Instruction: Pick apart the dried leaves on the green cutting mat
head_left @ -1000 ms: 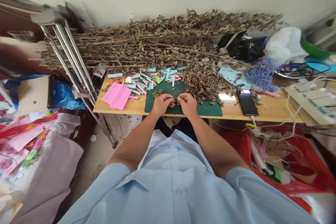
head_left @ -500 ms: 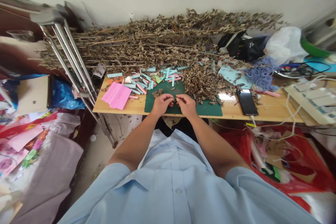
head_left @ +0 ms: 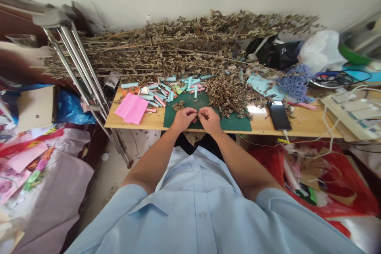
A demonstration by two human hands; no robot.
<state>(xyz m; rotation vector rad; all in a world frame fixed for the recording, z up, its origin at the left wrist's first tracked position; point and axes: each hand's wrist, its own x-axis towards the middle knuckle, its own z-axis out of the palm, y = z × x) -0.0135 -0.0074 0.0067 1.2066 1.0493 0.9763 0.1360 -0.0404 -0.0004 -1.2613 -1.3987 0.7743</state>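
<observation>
Over the front edge of a green cutting mat, my left hand and my right hand meet with their fingertips together. Both are closed in a pinch. Whatever lies between the fingers is too small to make out. A small clump of crumbled dried leaves rests just beyond my left hand. A larger heap of dried leaves covers the mat's right side, beyond my right hand. Several blue and pink paper rolls lie at the mat's left and back.
Pink paper sheets lie on the table's left. Long dried plant stalks stretch along the wall. A phone with a cable, purple yarn and a power strip sit at right. Metal crutches lean at the left edge.
My right hand has shifted slightly left, bringing its fingertips against those of my left hand. My left hand has hardly moved. The view has shifted very slightly.
</observation>
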